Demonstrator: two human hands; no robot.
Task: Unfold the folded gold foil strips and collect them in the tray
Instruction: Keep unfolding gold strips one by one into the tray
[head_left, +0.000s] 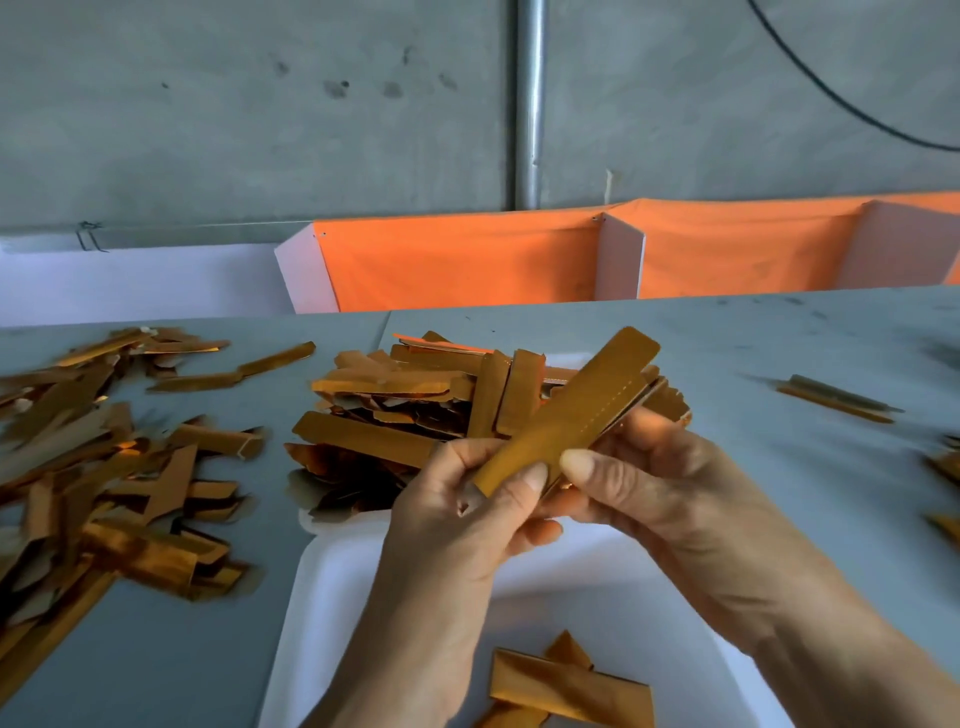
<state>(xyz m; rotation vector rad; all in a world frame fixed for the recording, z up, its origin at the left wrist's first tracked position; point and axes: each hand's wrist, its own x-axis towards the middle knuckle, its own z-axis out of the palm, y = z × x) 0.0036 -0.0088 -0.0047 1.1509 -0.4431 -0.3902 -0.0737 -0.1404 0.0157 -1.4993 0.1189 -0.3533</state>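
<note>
Plainly unmarked gold strip (566, 410), pinched by both hands (571, 499), above tray (332, 597)

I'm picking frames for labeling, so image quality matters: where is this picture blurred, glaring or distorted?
Head view: the held strip and both hands, left and right, are sharp; the loose pile at left and the strips at right smear; foil glints orange; the table edge slants from wide-angle distortion.

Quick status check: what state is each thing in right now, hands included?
left hand: pinches the held strip's near end.
right hand: grips the same strip.
held strip: raised over the tray, tilted.
tray: strips piled at far end, a few near.
table pile: loose, left of tray.
</note>
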